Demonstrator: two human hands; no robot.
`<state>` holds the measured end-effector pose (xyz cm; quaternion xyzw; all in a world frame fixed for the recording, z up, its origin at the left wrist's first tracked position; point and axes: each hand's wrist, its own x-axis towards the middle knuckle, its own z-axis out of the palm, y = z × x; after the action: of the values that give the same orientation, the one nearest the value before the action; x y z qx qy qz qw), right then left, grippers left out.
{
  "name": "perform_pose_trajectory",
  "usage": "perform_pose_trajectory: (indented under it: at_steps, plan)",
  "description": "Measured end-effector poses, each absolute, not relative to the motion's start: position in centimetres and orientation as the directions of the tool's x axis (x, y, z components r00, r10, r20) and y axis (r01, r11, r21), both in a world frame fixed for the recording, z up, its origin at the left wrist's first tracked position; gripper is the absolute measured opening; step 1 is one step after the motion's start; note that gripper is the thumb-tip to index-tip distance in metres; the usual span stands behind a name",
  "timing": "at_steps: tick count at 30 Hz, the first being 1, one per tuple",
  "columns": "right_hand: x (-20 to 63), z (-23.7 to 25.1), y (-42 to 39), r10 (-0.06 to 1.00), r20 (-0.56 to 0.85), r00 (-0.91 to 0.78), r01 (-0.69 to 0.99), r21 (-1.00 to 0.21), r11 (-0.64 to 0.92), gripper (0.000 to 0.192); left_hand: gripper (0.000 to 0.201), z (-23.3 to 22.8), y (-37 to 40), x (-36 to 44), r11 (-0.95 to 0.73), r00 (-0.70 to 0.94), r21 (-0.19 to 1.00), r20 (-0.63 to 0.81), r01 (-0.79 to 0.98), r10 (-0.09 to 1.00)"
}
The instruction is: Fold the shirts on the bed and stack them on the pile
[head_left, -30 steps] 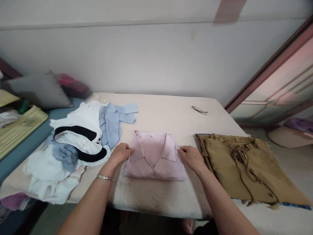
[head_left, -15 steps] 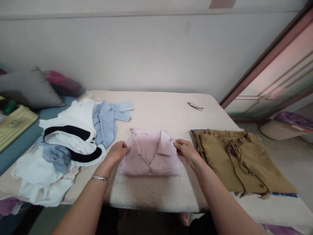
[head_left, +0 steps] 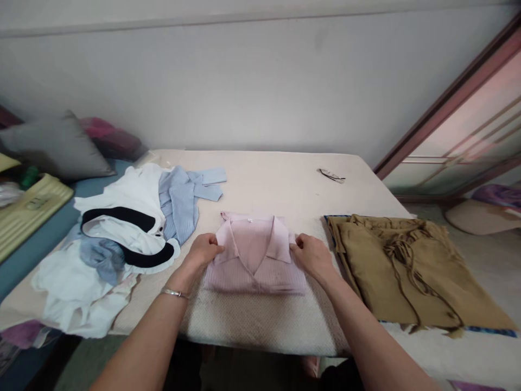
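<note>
A pink ribbed shirt [head_left: 254, 271] lies folded into a rectangle in front of me, its open collar facing up and its V-neck pointing toward me. My left hand [head_left: 204, 250] pinches the left side of the shirt near the collar, thumb and fingers together. On the opposite side, my right hand [head_left: 312, 254] grips the shirt's right edge by the collar tip. A bracelet circles my left wrist. Both hands rest close to the covered table [head_left: 268, 326], level with each other.
To the left is a loose heap of white clothes [head_left: 73, 277] with a light blue ribbed garment [head_left: 181, 201]. Olive trousers with drawstrings [head_left: 391, 271] lie folded at right. Glasses [head_left: 331, 175] sit near the back wall. A grey cushion [head_left: 65, 149] stands at far left.
The left side of the collar, folded inward before, now lies spread out flat. My left hand has shifted slightly along that side; both hands still hold the shirt.
</note>
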<state>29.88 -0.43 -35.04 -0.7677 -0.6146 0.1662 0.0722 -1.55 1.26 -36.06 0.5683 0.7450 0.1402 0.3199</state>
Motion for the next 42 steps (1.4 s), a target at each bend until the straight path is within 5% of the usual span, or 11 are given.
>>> perform_pose_trajectory:
  at_steps: [8, 15, 20, 26, 29, 36, 39, 42]
  plan:
    - [29.9, -35.2, -0.4, 0.972, -0.172, 0.161, 0.933, -0.295, -0.207, 0.015, 0.023, -35.0, 1.3, -2.8, 0.279, -0.181, 0.375, -0.276, 0.884, 0.944]
    - [30.1, -35.7, -0.2, 0.976, -0.171, 0.137, 0.940, -0.287, -0.182, 0.022, 0.035, -34.5, 1.0, -4.8, 0.301, -0.117, 0.446, -0.394, 0.843, 0.912]
    - [30.0, -35.4, -0.2, 0.967, -0.211, 0.140, 0.949, -0.249, -0.191, 0.020, 0.029, -34.5, 0.7, -3.3, 0.458, -0.149, 0.679, -0.463, 0.574, 0.874]
    - [29.8, -35.0, -0.2, 0.955, -0.258, 0.145, 0.953, -0.223, -0.205, 0.026, 0.027, -34.1, 0.5, -2.7, 0.528, -0.067, 0.820, -0.528, 0.220, 0.847]
    - [29.9, -35.0, -0.2, 0.956, -0.257, 0.139, 0.953, -0.227, -0.200, 0.027, 0.032, -34.0, 0.5, -2.8, 0.574, -0.041, 0.819, -0.573, 0.017, 0.819]
    - [29.9, -35.0, -0.2, 0.962, -0.231, 0.146, 0.941, -0.268, -0.207, 0.024, 0.037, -33.7, 0.6, -1.9, 0.612, 0.018, 0.777, -0.617, -0.147, 0.787]
    - [30.0, -35.2, -0.1, 0.967, -0.199, 0.158, 0.914, -0.342, -0.219, 0.019, 0.035, -33.7, 0.4, -1.0, 0.606, 0.000, 0.770, -0.619, -0.200, 0.786]
    - [30.2, -35.9, 0.2, 0.987, -0.124, 0.104, 0.811, -0.564, -0.156, 0.015, 0.037, -33.9, 0.3, -0.1, 0.487, -0.028, 0.849, -0.502, -0.205, 0.864]
